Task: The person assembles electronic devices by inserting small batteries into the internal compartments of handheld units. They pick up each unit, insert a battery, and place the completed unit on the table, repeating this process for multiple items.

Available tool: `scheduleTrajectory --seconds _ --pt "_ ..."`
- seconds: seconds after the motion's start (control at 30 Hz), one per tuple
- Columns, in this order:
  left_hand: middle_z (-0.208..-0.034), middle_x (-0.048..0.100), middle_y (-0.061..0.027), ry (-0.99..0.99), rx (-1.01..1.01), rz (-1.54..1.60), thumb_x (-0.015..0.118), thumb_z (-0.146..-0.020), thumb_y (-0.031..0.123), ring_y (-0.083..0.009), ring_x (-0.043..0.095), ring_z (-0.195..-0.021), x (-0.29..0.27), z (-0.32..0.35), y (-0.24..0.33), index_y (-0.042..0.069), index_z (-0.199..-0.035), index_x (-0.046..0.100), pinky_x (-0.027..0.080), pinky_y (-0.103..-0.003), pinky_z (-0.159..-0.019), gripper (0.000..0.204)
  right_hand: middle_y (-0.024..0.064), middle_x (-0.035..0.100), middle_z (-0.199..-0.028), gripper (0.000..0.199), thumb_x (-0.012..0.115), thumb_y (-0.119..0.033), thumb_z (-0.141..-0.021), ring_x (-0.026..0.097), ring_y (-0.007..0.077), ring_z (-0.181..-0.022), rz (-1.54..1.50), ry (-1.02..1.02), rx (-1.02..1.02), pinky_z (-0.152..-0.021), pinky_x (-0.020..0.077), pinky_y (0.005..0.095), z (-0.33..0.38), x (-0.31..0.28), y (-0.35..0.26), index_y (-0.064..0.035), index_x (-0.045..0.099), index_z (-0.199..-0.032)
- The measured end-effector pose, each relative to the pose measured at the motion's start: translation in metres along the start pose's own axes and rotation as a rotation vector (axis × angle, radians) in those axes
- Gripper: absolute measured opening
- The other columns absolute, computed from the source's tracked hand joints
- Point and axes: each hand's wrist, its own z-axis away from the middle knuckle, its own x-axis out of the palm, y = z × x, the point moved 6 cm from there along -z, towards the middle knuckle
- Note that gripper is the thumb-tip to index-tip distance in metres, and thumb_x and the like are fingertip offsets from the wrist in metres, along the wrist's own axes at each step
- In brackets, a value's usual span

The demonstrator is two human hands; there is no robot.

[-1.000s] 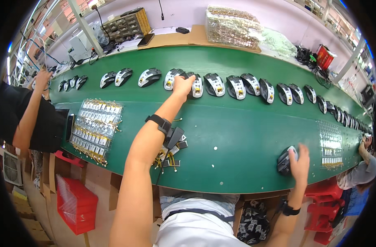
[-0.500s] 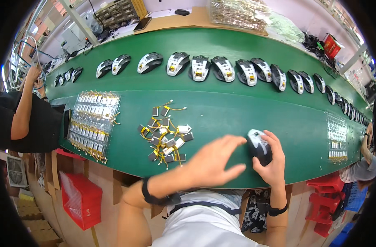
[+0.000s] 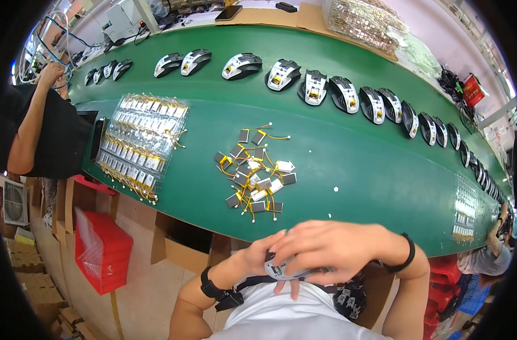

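Observation:
Close to my body, at the near edge of the table, I hold a computer mouse (image 3: 279,272) with a pale grey shell. My left hand (image 3: 254,258) wraps round it from the left and below, and some of its fingertips show under the mouse. Over its top lies my right hand (image 3: 335,247), fingers bent onto the shell and hiding most of it. Beyond my hands is a loose pile of small flat battery packs (image 3: 264,184) with yellow tape and thin leads. A long row of partly assembled mice (image 3: 314,90) curves along the far side.
Clear trays of battery packs (image 3: 142,136) lie at the left, with another tray (image 3: 466,207) at the far right. A co-worker's arm (image 3: 29,127) reaches in at the left. A red crate (image 3: 108,258) stands on the floor. White specks dot the green table (image 3: 377,187).
The mouse has come from the right part of the table toward my body. My left hand now grips it, and my right hand has moved over its top. The view has turned left.

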Motion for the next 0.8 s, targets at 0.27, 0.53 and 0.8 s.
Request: scheduleTrajectory --seconds 0.27,0.53,0.8 --pt "-0.141 0.041 -0.0275 -0.008 0.262 -0.126 0.073 -0.076 0.02 -0.0395 0.05 -0.127 0.035 0.005 0.006 0.005 -0.156 0.005 0.044 -0.046 -0.101 0.106 0.0097 0.07 -0.085 0.023 0.07 -0.017 -0.08 0.068 0.0274 -0.08 0.562 0.439 0.797 -0.072 0.0541 0.0406 0.008 -0.105 0.166 -0.0049 0.065 -0.099" --pt "-0.138 0.045 -0.0263 0.091 0.407 -0.195 0.069 -0.072 0.014 -0.0394 0.053 -0.124 0.021 0.018 0.018 0.005 -0.156 0.007 0.045 -0.046 -0.101 0.105 0.0139 0.067 -0.085 0.018 0.065 -0.012 -0.086 0.066 0.0305 -0.078 0.529 0.578 0.674 -0.071 0.0529 0.0399 0.014 -0.083 0.156 -0.0027 0.059 -0.1" --pt "-0.129 0.05 -0.0287 0.279 0.506 -0.335 0.073 -0.065 0.019 -0.0449 0.059 -0.113 0.031 0.004 0.061 0.011 -0.154 0.017 0.052 -0.05 -0.093 0.105 0.0119 0.071 -0.096 0.023 0.062 -0.004 -0.09 0.068 0.0164 -0.092 -0.524 0.904 0.664 -0.079 0.0547 0.0305 0.07 -0.057 0.092 0.0034 0.062 -0.112"
